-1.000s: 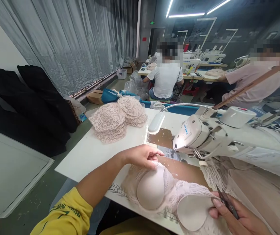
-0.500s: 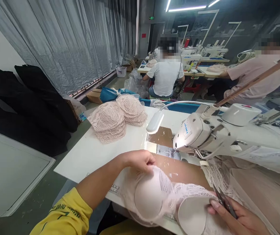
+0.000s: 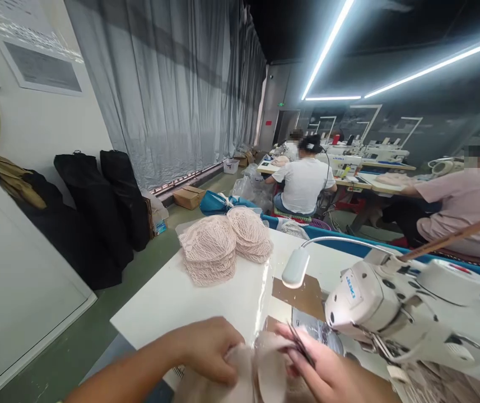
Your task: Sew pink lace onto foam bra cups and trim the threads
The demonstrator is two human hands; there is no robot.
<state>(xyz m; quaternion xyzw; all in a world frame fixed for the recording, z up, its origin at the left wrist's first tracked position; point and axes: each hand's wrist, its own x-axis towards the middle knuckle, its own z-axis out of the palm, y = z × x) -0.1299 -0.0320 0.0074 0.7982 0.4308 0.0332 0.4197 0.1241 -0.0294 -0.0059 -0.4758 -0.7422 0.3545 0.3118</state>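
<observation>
A pale pink lace bra (image 3: 271, 372) is held low in front of me, folded so that its two cups stand close together, side by side. My left hand (image 3: 210, 347) is closed on the left cup, thumb on the near side. Small dark thread snips (image 3: 301, 344) stick up from my right hand (image 3: 326, 364), whose fingers also pinch the upper edge of the right cup. The lower part of the bra is cut off by the picture's bottom edge and blurred. Stacked lace bra cups (image 3: 210, 252) lie on the white table (image 3: 159, 305) beyond my left hand.
A white sewing machine (image 3: 374, 302) stands close on my right, with a lamp (image 3: 296, 267) on a bendable neck beside it. Beige fabric (image 3: 450, 380) lies under the machine arm. A person in white (image 3: 302, 184) and one in pink (image 3: 466, 196) sit at tables further back.
My hands have come together, and the bra has gone from spread out to folded, cups side by side. My right hand moved left with the snips. The view has tipped upward.
</observation>
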